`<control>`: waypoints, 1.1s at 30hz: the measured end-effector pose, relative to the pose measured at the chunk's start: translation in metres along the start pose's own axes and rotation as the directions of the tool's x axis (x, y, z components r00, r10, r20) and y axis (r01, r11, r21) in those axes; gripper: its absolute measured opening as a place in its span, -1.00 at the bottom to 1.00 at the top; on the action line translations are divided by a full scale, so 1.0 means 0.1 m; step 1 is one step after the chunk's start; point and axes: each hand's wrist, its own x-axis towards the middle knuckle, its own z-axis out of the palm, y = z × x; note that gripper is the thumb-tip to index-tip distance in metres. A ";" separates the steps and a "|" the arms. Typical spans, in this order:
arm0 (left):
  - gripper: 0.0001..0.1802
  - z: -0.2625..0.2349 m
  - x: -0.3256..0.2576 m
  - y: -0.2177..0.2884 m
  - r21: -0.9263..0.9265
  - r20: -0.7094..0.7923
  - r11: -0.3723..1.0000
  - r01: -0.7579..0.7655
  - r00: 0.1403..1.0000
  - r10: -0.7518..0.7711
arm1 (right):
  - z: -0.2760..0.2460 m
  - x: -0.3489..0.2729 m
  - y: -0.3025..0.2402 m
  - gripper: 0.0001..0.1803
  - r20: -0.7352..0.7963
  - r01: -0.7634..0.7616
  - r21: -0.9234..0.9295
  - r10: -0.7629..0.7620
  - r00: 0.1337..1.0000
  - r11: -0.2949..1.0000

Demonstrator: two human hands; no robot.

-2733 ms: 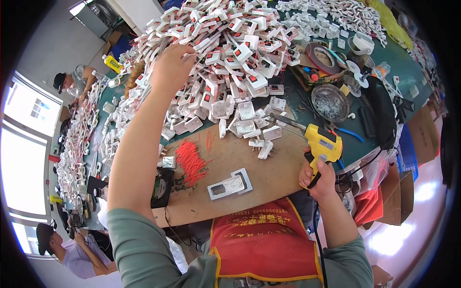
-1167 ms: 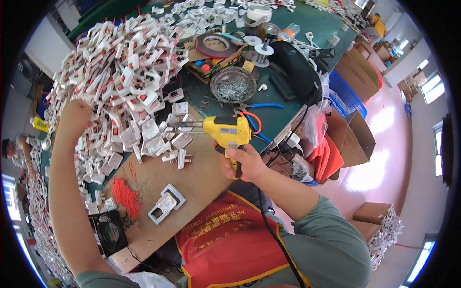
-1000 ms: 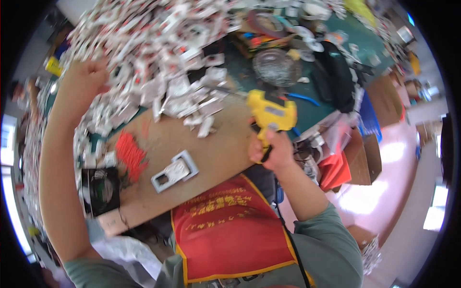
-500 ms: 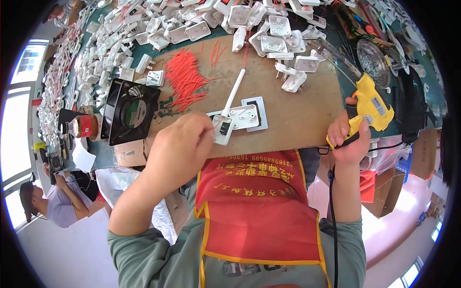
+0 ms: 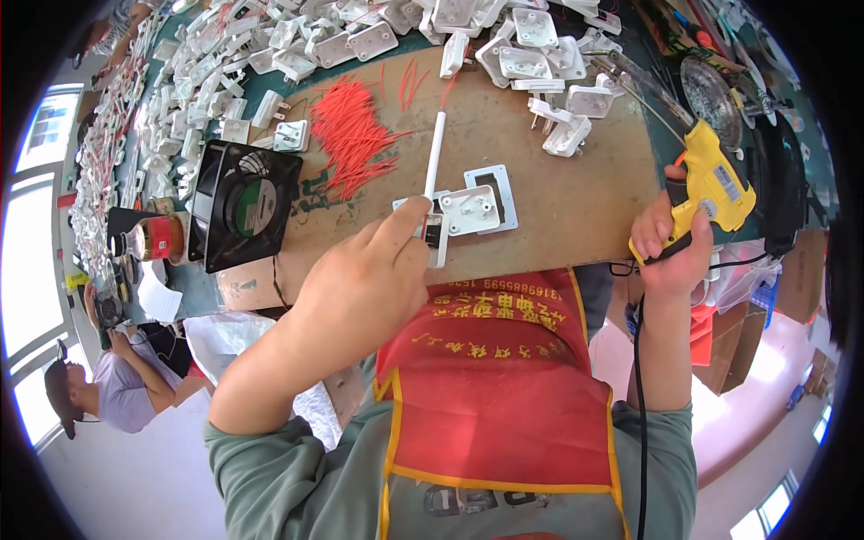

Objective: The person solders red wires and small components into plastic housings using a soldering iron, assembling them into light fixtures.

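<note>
— Two hands [image 5: 360, 288] at the near edge of the bench [image 5: 576, 193] now?
— Left one back from the far heap of white plastic parts [image 5: 297, 45], fingers closed on a white plug piece [image 5: 435, 236], pressing it beside the flat square frame [image 5: 481, 200] near the board's front edge.
— And the right hand [image 5: 670, 247]?
— Unchanged: wrapped tight round the yellow glue gun [image 5: 715, 180] at the right-hand edge, cord hanging down.
— Meaning?
— Probably a fresh part fetched, now seated for fixing.
— Materials?
— Bare brown board, matt; glossy moulded shells; a thin white stick [image 5: 436, 153] lying upright; a loose fan of red wire bits [image 5: 355, 135]; a black square fan [image 5: 241, 205] at the left edge.
</note>
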 end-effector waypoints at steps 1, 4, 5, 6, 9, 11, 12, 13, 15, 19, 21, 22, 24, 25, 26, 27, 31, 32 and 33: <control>-0.90 -0.02 0.01 -0.01 -0.002 0.001 1.000 0.000 1.000 0.000 | 0.00 0.00 0.00 -0.35 -0.001 -0.001 -0.002 0.001 1.000 1.000; -0.90 -0.13 0.04 -0.08 -0.045 0.058 0.999 -0.030 0.998 0.033 | -0.02 -0.01 -0.01 -0.35 0.001 0.003 -0.003 -0.003 1.000 1.000; -0.89 -0.19 0.04 -0.10 -0.094 0.096 0.995 -0.031 0.995 0.040 | -0.04 0.00 -0.02 -0.35 0.021 -0.006 0.009 0.006 1.000 1.000; -0.89 -0.24 0.05 -0.12 -0.144 0.133 0.989 -0.030 0.990 0.050 | -0.04 0.00 -0.03 -0.36 0.042 -0.015 0.020 0.014 0.999 1.000; -0.89 -0.34 0.12 -0.24 -0.275 0.143 0.961 -0.029 0.987 0.070 | -0.05 0.00 -0.02 -0.35 0.042 -0.019 0.025 0.018 0.999 1.000; -0.86 -0.39 0.27 -0.26 -0.360 0.190 0.894 0.266 0.959 -0.209 | -0.05 0.00 -0.01 -0.35 0.034 -0.019 0.014 0.018 0.999 1.000; -0.83 -0.38 0.36 -0.27 -0.420 0.260 0.737 0.530 0.848 -0.462 | -0.05 -0.01 0.00 -0.35 0.027 -0.020 0.006 0.020 0.999 1.000; -0.76 -0.34 0.45 -0.29 -0.366 0.202 0.764 0.532 0.847 -0.493 | -0.05 -0.01 -0.01 -0.35 0.030 -0.023 0.005 0.023 0.999 1.000; -0.76 -0.07 0.51 -0.43 -0.408 0.137 0.784 0.468 0.880 -0.455 | -0.04 0.00 -0.01 -0.34 0.046 -0.030 0.013 0.029 0.999 0.999; -0.72 0.09 0.62 -0.45 -0.503 0.121 0.751 0.428 0.895 -0.428 | -0.05 0.00 -0.02 -0.34 0.046 -0.027 0.000 0.027 0.999 1.000; -0.71 0.11 0.61 -0.45 -0.554 0.145 0.704 0.443 0.885 -0.443 | -0.03 0.00 -0.02 -0.33 0.032 -0.015 -0.022 0.015 0.999 1.000; -0.72 0.12 0.60 -0.44 -0.614 0.126 0.655 0.441 0.874 -0.470 | -0.02 0.00 -0.01 -0.33 0.027 -0.016 -0.023 0.017 0.999 1.000; -0.72 0.11 0.57 -0.41 -0.670 0.113 0.601 0.436 0.860 -0.498 | 0.02 0.00 0.00 -0.37 0.000 0.017 -0.025 -0.017 1.000 1.000; -0.75 0.07 0.52 -0.40 -0.746 0.072 0.530 0.403 0.840 -0.538 | 0.02 0.00 0.01 -0.37 -0.004 0.014 -0.024 -0.014 1.000 1.000; -0.77 0.05 0.48 -0.38 -0.814 0.035 0.456 0.360 0.814 -0.580 | 0.02 0.00 0.01 -0.37 -0.006 0.018 -0.025 -0.018 1.000 1.000; -0.80 0.05 0.44 -0.38 -0.837 0.002 0.445 0.319 0.815 -0.580 | 0.02 0.00 0.02 -0.37 -0.008 0.021 -0.025 -0.022 1.000 0.999; -0.84 0.08 0.33 -0.33 -0.840 -0.149 0.506 0.194 0.816 -0.559 | 0.00 -0.01 0.00 -0.37 -0.005 0.025 -0.029 -0.025 1.000 0.999; -0.84 0.09 0.30 -0.32 -0.808 -0.211 0.571 0.144 0.835 -0.509 | -0.03 0.00 -0.01 -0.35 0.010 0.016 -0.025 -0.016 1.000 1.000; -0.84 0.09 0.28 -0.32 -0.770 -0.269 0.631 0.093 0.850 -0.453 | -0.05 0.00 -0.01 -0.33 0.025 0.008 -0.022 -0.007 1.000 1.000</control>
